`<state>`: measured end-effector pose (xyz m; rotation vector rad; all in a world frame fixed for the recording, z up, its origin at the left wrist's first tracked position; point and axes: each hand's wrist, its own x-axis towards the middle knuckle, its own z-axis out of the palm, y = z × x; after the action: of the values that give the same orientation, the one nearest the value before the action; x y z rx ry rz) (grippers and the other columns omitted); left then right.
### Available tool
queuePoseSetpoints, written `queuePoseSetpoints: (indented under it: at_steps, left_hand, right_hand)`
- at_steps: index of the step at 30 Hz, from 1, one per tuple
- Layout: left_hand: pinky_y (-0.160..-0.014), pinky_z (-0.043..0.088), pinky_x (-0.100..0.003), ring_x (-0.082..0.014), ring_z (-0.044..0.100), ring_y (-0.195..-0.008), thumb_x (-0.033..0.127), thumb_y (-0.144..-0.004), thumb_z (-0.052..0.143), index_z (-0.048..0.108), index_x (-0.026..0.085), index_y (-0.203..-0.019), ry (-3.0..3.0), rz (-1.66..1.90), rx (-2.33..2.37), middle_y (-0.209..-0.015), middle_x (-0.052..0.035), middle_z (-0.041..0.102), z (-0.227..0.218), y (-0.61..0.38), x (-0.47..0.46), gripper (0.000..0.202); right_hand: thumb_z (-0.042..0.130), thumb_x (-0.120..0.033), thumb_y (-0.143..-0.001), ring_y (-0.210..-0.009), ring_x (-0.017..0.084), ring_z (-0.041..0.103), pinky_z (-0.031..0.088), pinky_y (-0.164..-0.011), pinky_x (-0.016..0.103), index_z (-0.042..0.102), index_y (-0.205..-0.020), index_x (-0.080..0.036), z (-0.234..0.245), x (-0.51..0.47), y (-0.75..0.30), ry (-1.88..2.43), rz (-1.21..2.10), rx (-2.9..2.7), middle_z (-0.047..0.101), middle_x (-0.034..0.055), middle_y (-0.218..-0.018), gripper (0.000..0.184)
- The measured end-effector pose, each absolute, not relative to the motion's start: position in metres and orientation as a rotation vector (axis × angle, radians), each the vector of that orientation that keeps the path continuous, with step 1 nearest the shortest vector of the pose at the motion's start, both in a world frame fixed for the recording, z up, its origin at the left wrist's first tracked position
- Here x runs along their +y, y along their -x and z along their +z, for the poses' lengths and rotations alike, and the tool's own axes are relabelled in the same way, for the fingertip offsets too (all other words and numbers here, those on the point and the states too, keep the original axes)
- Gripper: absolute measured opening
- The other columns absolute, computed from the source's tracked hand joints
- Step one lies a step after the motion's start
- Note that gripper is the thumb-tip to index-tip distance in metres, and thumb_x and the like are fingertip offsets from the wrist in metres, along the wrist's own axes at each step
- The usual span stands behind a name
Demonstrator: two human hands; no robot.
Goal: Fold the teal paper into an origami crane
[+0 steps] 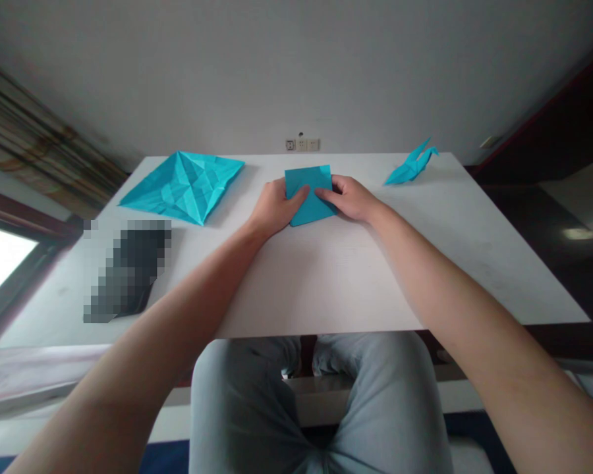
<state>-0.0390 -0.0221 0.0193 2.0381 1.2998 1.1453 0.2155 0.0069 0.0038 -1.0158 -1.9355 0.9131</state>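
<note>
A folded teal paper square (310, 195) lies at upper centre of the frame on the white bench (326, 283), a flat, slightly skewed packet with crisp edges. The left hand (277, 207) and right hand (350, 199) hold it from either side, fingers narrowly closed over its edges. Upper left lies a creased, opened origami sheet (182, 186); upper right, a paper crane (410, 164).

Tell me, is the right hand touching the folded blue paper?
Touching. The head view shows the right hand resting on the right edge of the folded blue paper, with no gap between them.
</note>
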Motion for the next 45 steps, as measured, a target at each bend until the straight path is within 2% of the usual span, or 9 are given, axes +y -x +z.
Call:
queuePoseSetpoints:
  at_steps: [11, 15, 25, 32, 38, 45]
  left_hand:
    - [-0.094, 0.071, -0.042, -0.0296, 0.081, -0.086, 0.056, -0.112, 0.076, 0.066, 0.025, -0.079, -2.049, 1.168, 1.287, -0.082, -0.0069, 0.082, 0.0161, 0.0398, -0.0202, 0.046]
    - [-0.099, 0.073, -0.043, -0.0314, 0.085, -0.091, 0.053, -0.113, 0.077, 0.067, 0.024, -0.08, -2.029, 1.147, 1.292, -0.086, -0.0074, 0.084, 0.0183, 0.0387, -0.0219, 0.045]
    - [-0.109, 0.073, -0.047, -0.0349, 0.088, -0.102, 0.051, -0.115, 0.076, 0.07, 0.024, -0.084, -2.038, 1.117, 1.32, -0.093, -0.0095, 0.088, 0.0196, 0.0384, -0.0225, 0.041]
    - [-0.105, 0.073, -0.044, -0.034, 0.087, -0.102, 0.054, -0.114, 0.079, 0.066, 0.025, -0.081, -2.005, 1.139, 1.299, -0.088, -0.0085, 0.084, 0.0186, 0.0393, -0.0225, 0.046]
    - [-0.104, 0.071, -0.043, -0.0344, 0.085, -0.106, 0.054, -0.111, 0.083, 0.065, 0.026, -0.08, -1.982, 1.153, 1.313, -0.083, -0.0082, 0.08, 0.0167, 0.0398, -0.0208, 0.046]
    - [-0.1, 0.072, -0.046, -0.0357, 0.084, -0.105, 0.066, -0.109, 0.081, 0.064, 0.028, -0.08, -1.992, 1.146, 1.296, -0.079, -0.008, 0.077, 0.0166, 0.0404, -0.0214, 0.051]
  right_hand:
    - [0.093, -0.076, -0.101, -0.115, 0.035, 0.085, 0.072, -0.108, 0.053, 0.092, -0.115, -0.025, 0.0021, 0.0087, -0.2148, 1.027, 0.936, -1.905, 0.096, 0.0096, -0.123, 0.053]
    - [0.094, -0.075, -0.1, -0.112, 0.034, 0.085, 0.073, -0.107, 0.052, 0.092, -0.111, -0.024, 0.0022, 0.0089, -0.2147, 1.032, 0.919, -1.906, 0.095, 0.0082, -0.116, 0.052]
    - [0.092, -0.077, -0.102, -0.118, 0.036, 0.085, 0.072, -0.111, 0.054, 0.091, -0.117, -0.025, 0.0019, 0.0087, -0.2149, 1.037, 0.922, -1.926, 0.096, 0.0094, -0.125, 0.054]
    - [0.093, -0.078, -0.102, -0.12, 0.038, 0.086, 0.071, -0.114, 0.056, 0.092, -0.12, -0.025, 0.0041, 0.0062, -0.2147, 1.061, 0.929, -1.923, 0.096, 0.0103, -0.127, 0.056]
    - [0.096, -0.077, -0.1, -0.12, 0.038, 0.086, 0.073, -0.113, 0.056, 0.093, -0.115, -0.027, 0.0072, 0.0039, -0.2124, 1.078, 0.931, -1.913, 0.096, 0.0076, -0.121, 0.053]
    - [0.097, -0.077, -0.099, -0.119, 0.036, 0.086, 0.072, -0.111, 0.054, 0.092, -0.118, -0.027, 0.0044, 0.0063, -0.2122, 1.064, 0.946, -1.902, 0.097, 0.0081, -0.122, 0.054]
